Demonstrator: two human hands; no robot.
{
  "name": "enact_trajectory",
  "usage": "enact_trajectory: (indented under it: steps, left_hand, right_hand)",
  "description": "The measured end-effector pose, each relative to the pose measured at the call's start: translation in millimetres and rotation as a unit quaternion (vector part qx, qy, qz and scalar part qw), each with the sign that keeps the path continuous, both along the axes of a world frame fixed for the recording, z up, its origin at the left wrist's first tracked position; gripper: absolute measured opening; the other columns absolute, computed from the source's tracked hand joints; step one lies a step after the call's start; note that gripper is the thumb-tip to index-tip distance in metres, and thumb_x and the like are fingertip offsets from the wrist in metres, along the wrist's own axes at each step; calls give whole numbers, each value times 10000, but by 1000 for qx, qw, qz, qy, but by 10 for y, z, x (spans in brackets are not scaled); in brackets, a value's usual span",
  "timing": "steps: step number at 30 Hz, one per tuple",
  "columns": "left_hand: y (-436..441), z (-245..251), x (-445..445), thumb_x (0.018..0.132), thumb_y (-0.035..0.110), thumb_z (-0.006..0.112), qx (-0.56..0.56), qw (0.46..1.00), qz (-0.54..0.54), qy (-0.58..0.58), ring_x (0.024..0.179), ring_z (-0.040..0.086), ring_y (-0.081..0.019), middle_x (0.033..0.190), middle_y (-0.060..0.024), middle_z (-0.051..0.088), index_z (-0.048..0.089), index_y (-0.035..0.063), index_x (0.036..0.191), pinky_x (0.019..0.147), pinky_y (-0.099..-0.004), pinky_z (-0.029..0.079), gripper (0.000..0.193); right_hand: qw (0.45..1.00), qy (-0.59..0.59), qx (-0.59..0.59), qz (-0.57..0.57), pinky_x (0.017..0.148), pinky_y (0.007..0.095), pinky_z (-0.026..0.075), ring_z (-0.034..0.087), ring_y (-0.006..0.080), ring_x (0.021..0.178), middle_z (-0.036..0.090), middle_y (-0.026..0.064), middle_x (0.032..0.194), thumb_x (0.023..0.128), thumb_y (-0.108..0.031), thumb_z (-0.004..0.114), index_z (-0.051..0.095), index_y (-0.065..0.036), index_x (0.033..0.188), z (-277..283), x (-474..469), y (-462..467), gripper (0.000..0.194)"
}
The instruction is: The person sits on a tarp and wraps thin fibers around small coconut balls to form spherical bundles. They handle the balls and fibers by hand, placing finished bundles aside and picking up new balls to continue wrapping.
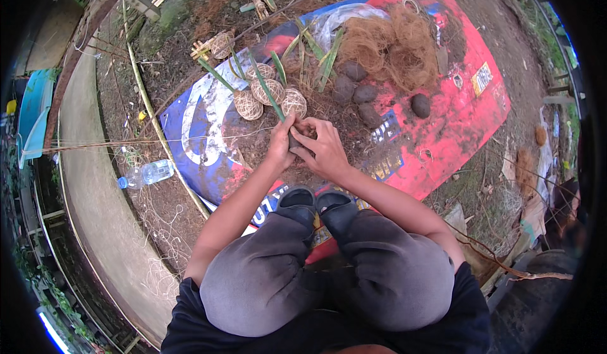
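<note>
Both hands meet in front of my feet, over a printed plastic banner (455, 150). My left hand (283, 140) grips the base of a long green leaf (266, 88) together with a dark lump, mostly hidden by the fingers. My right hand (322, 146) touches the lump from the other side, thumb and fingers curved around it. Just beyond lie several string-wrapped balls (248, 106), some with green leaves standing out of them. Dark soil balls (365, 94) rest to the right, one of them apart (420, 106). Behind them is a heap of brown fibre (389, 45).
Loose leaves (330, 62) and clear plastic sheeting (327, 22) lie beside the fibre. A plastic bottle (157, 172) is on the ground at left, near a long thin pole (142, 88). Taut strings (114, 142) run leftward from near my hands. Another wrapped ball (222, 45) sits past the banner.
</note>
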State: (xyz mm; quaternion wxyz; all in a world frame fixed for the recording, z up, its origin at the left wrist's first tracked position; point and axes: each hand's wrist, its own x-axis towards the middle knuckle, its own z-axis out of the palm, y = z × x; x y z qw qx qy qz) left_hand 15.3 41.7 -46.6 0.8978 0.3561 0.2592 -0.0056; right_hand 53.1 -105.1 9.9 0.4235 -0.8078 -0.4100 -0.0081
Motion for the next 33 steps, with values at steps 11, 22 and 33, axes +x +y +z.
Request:
enact_trajectory:
  steps: [11, 22, 33]
  left_hand:
    - [5, 290, 140, 959, 179, 575, -9, 997, -50, -50, 885, 648, -196, 1001, -80, 630, 430, 24, 1323, 705, -348, 562, 422]
    - [-51, 328, 130, 995, 359, 521, 27, 992, -109, -61, 838, 658, -179, 946, -97, 646, 531, 20, 1096, 750, -314, 565, 354]
    - [176, 476, 221, 975, 281, 551, 109, 989, -99, -25, 853, 643, -201, 882, -67, 611, 544, 46, 1073, 776, -363, 559, 254]
  right_hand:
    - [729, 640, 243, 29, 873, 338, 508, 572, 161, 1062, 536, 75, 1149, 904, -132, 663, 396, -98, 1396, -281, 224, -75, 561]
    - [757, 595, 267, 30, 859, 304, 503, 555, 141, 1092, 541, 62, 1253, 932, -87, 603, 348, -114, 1446, -180, 153, 74, 574]
    - [831, 534, 117, -101, 907, 338, 476, 557, 184, 1134, 557, 55, 1296, 948, -169, 574, 496, -85, 1357, -646, 806, -377, 425]
